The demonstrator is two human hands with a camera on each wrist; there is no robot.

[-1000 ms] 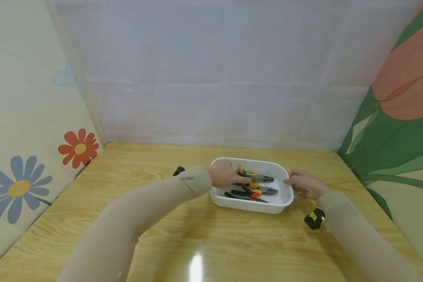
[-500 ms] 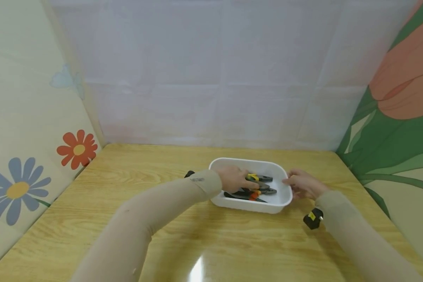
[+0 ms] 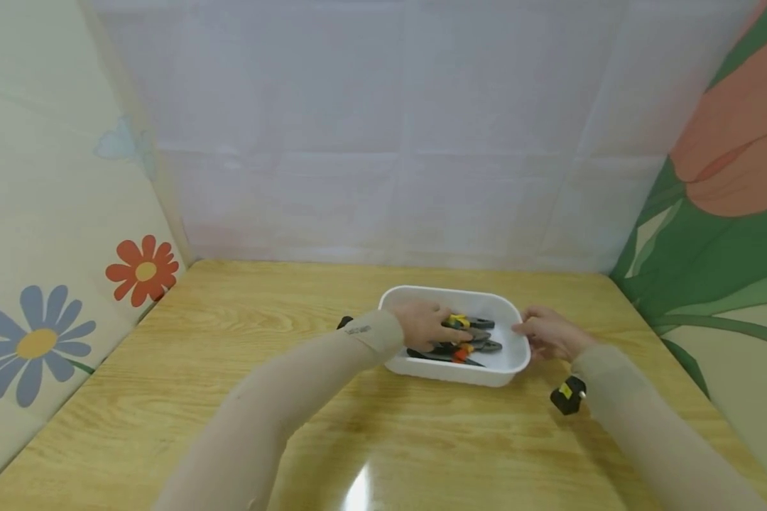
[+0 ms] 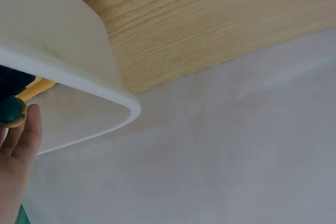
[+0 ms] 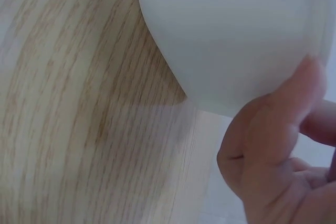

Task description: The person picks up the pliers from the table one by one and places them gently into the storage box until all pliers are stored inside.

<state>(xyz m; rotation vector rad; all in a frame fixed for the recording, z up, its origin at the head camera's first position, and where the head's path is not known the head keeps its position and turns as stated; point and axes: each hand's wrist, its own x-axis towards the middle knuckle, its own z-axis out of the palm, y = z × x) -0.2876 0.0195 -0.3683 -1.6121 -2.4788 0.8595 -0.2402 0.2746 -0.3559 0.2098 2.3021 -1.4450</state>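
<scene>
A white plastic bin [image 3: 409,367] stands on the table, with several pairs of pliers lying in it. My left hand [image 3: 420,325] reaches over its left side, thumb and fingers around the handle of pliers [image 3: 459,322] with green and yellow grips; the palm hides part of the tools. In the left wrist view, the fingers [image 4: 30,135] touch a rounded green handle end. Orange-and-black pliers [image 3: 463,353] lie nearer the front of the bin. My right hand [image 3: 551,332] pinches the bin's right rim; in the right wrist view, the thumb [image 5: 294,95] presses its outer wall.
The wooden table [image 3: 281,298] extends around the bin. A pale cloth wall [image 3: 390,163] rises behind it, and flower-patterned panels stand at the left and right sides. A black wrist device [image 3: 567,395] hangs below the right wrist.
My left hand has moved right, deeper over the bin, and a pair of grey plier jaws has shifted right with it. The right hand stays on the rim.
</scene>
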